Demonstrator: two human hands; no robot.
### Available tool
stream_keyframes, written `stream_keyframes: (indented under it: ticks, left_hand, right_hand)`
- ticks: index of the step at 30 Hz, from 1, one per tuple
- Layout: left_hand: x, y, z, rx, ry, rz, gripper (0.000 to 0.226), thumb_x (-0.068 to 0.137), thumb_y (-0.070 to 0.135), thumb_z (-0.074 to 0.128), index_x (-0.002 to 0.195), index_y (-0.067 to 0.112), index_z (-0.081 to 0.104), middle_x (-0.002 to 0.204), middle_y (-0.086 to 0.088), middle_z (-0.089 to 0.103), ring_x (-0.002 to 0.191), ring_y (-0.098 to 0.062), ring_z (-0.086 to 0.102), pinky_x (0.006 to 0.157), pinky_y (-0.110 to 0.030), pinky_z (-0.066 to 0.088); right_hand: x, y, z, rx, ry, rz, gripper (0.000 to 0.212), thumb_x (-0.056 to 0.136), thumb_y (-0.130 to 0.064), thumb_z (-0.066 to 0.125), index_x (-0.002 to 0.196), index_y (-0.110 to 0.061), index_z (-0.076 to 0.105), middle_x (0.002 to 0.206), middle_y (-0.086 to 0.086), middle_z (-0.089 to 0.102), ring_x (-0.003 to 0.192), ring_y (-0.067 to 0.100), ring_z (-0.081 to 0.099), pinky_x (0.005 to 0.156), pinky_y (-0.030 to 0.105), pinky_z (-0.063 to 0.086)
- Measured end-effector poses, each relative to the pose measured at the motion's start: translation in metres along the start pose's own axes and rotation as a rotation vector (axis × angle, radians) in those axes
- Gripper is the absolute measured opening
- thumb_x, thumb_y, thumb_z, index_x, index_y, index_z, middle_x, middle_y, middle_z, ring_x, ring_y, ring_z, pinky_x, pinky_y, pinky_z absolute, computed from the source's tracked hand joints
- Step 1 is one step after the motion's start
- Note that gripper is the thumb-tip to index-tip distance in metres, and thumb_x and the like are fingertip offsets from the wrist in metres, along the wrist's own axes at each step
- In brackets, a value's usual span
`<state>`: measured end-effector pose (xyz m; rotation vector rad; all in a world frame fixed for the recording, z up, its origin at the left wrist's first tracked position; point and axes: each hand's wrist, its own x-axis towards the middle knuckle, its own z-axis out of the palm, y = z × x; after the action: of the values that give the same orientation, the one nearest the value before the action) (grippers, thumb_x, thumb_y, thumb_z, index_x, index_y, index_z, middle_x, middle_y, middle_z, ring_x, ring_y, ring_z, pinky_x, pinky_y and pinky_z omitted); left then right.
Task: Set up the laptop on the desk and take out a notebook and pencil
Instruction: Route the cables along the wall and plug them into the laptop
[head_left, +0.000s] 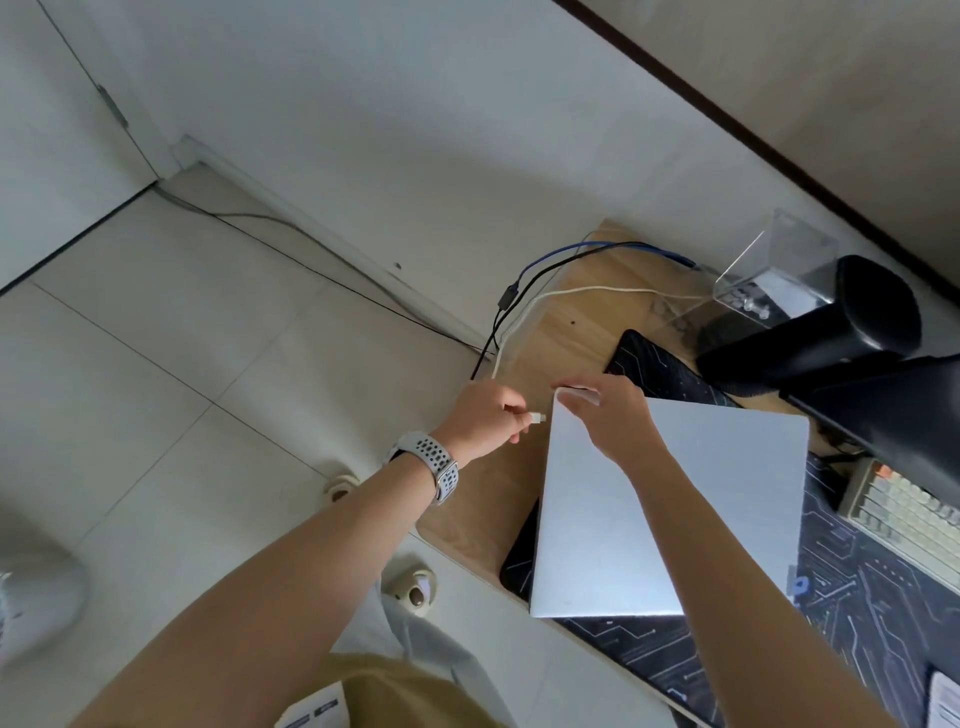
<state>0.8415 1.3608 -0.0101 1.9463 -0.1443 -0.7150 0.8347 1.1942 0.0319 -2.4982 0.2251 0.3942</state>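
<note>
1. Right forearm: nearest the camera, it crosses the closed laptop, which lies flat on the dark desk mat near the left end of the wooden desk.
2. Laptop handling: judged rigid, smooth and moderately heavy; the lid finish looks slippery. Support it by the edges or corners, not by pressure on the lid centre.
3. Right hand: fingers curled over the far left corner of the laptop, bracing it. This is a suitable hold point.
4. Left hand: pinched shut on the white plug, just beside the laptop's left edge. The wrist carries a watch.
5. White cable: soft and light; it runs across the desk and drops over the left end. Hold the plug body, not the cord.
6. Surroundings: a keyboard lies to the right. No notebook or pencil can be identified.
</note>
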Motion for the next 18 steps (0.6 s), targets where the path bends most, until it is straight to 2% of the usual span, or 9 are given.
stream_keyframes:
  ticks: [5, 10, 14, 18]
  left_hand:
    - [0.0011, -0.0094, 0.0095, -0.086, -0.01, -0.059, 0.026, 0.09, 0.017, 0.056, 0.068, 0.007, 0.068, 0.058, 0.0, 0.064, 0.055, -0.012, 0.055, 0.06, -0.023, 0.044]
    - [0.0033, -0.0079, 0.0084, -0.14, -0.011, -0.067, 0.023, 0.09, 0.009, 0.055, 0.073, -0.001, 0.068, 0.057, 0.0, 0.06, 0.042, 0.004, 0.051, 0.049, -0.006, 0.037]
    - [0.0038, -0.0083, 0.0082, -0.135, -0.004, -0.065, 0.025, 0.09, 0.01, 0.055, 0.069, 0.005, 0.067, 0.056, 0.001, 0.059, 0.046, 0.002, 0.051, 0.05, -0.006, 0.037]
    - [0.006, -0.0062, 0.0065, -0.125, -0.003, -0.052, 0.025, 0.09, 0.01, 0.056, 0.067, 0.004, 0.065, 0.056, 0.001, 0.059, 0.045, 0.001, 0.05, 0.048, -0.006, 0.036]
  right_hand:
    - [-0.0004, 0.0016, 0.0006, 0.042, -0.013, 0.041, 0.017, 0.089, -0.024, 0.062, 0.1, -0.02, 0.074, 0.093, 0.008, 0.074, 0.091, 0.031, 0.067, 0.09, 0.047, 0.051]
    - [-0.0007, 0.0016, 0.0022, 0.086, -0.008, 0.073, 0.017, 0.09, -0.023, 0.063, 0.102, -0.019, 0.073, 0.096, 0.0, 0.073, 0.094, 0.032, 0.066, 0.086, 0.048, 0.054]
    - [-0.0009, 0.0006, 0.0024, 0.134, -0.005, 0.078, 0.017, 0.09, -0.018, 0.062, 0.103, -0.017, 0.072, 0.098, -0.006, 0.07, 0.099, 0.01, 0.064, 0.091, 0.03, 0.051]
    - [-0.0014, 0.0006, 0.0024, 0.165, -0.009, 0.072, 0.016, 0.09, -0.017, 0.062, 0.103, -0.017, 0.072, 0.099, -0.006, 0.071, 0.102, 0.008, 0.064, 0.094, 0.026, 0.048]
